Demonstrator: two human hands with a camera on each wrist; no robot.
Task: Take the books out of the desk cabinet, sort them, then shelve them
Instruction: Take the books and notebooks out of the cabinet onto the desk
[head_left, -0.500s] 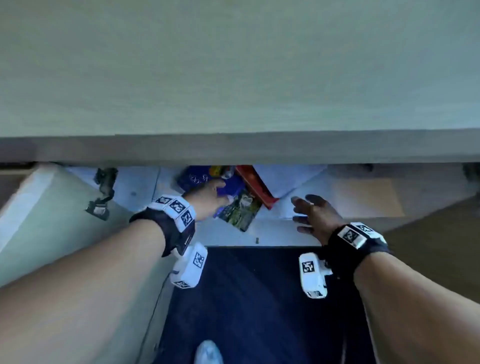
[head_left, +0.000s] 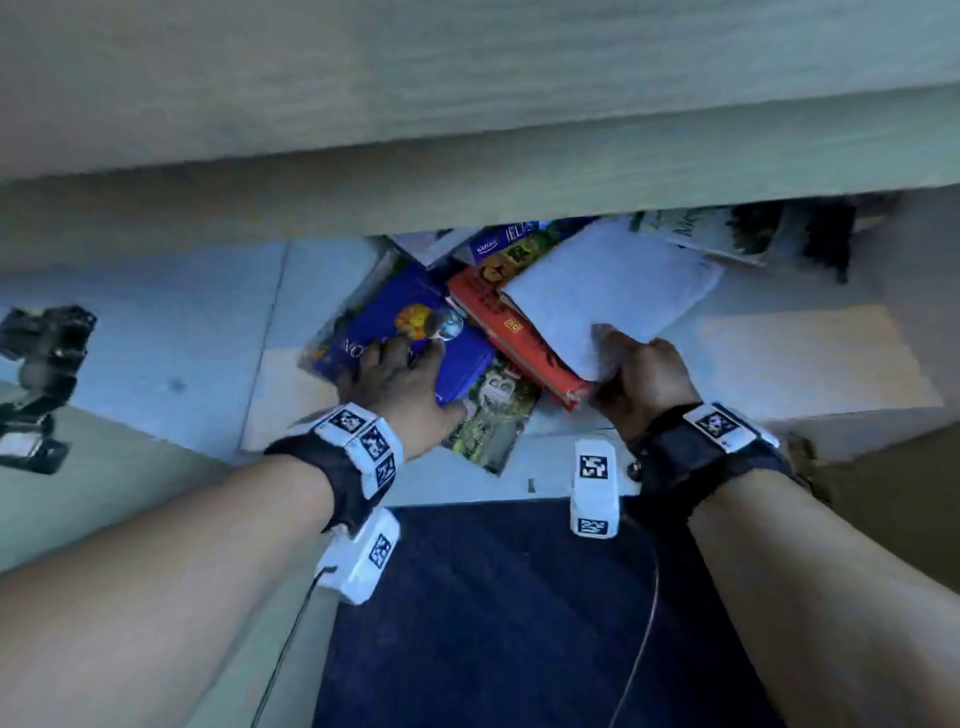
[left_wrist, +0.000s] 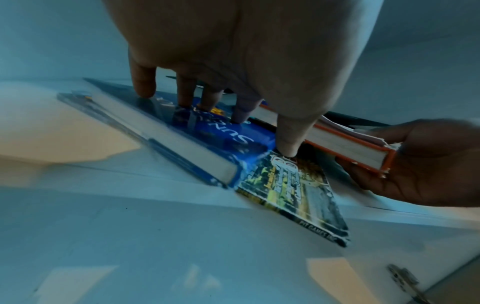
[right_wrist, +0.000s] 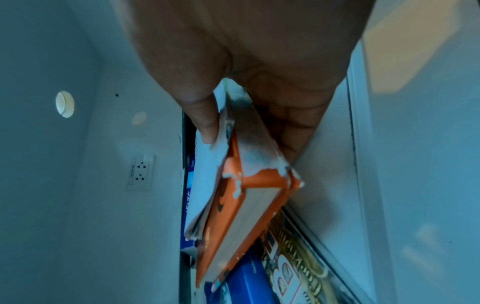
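Cabinet floor (head_left: 332, 291): right hand (head_left: 641, 376) now grips orange book (head_left: 511, 340); left hand (head_left: 400, 384) fingers flat on blue book (head_left: 410, 312).

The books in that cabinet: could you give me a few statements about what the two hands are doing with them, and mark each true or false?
1. The right hand grips the orange book at its corner. True.
2. The left hand is lifting the blue book clear of the pile. False: its fingers press down on the cover, and the book lies flat.
3. A white book lies on the orange one. True.
4. The green-and-yellow book lies on top of the blue one. False: it lies partly under it.
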